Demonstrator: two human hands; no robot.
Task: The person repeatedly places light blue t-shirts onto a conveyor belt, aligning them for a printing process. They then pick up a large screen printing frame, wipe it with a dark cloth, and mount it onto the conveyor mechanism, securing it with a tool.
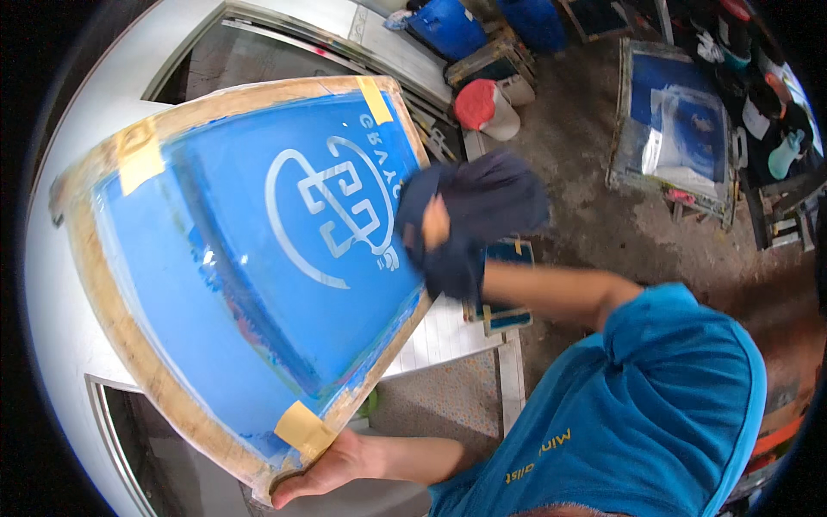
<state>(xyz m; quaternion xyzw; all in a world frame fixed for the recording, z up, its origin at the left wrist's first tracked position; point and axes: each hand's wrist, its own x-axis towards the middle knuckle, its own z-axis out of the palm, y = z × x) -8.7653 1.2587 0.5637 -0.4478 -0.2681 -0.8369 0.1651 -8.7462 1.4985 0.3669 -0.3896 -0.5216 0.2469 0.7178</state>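
Two hands, one frame, one cloth. Your left hand (323, 472) grips the frame (258, 93) at its lower corner, thumb along the wood. Your right hand (437, 222) is bunched in the dark cloth (508, 194), closed around it, partly buried and blurred. The cloth overlaps the frame's right edge; you cannot tell from here whether it presses on the mesh (233, 198).

The frame is tilted, over the left half of your view, above a white surface (439, 336). One blue mesh, one pale emblem (340, 207), lettering beside it. Three pieces of yellow tape (304, 428) in sight: two toward the upper corners, one just beside your left hand.

Beyond, on the right: one larger screen (642, 95), blue with a whitish patch, well apart from your hands. One pale green bottle (786, 155) near it. Top: two blue drums (448, 28), and below them one red-topped white bucket (500, 121). One teal shirt (637, 414) on you, short-sleeved, both forearms bare.
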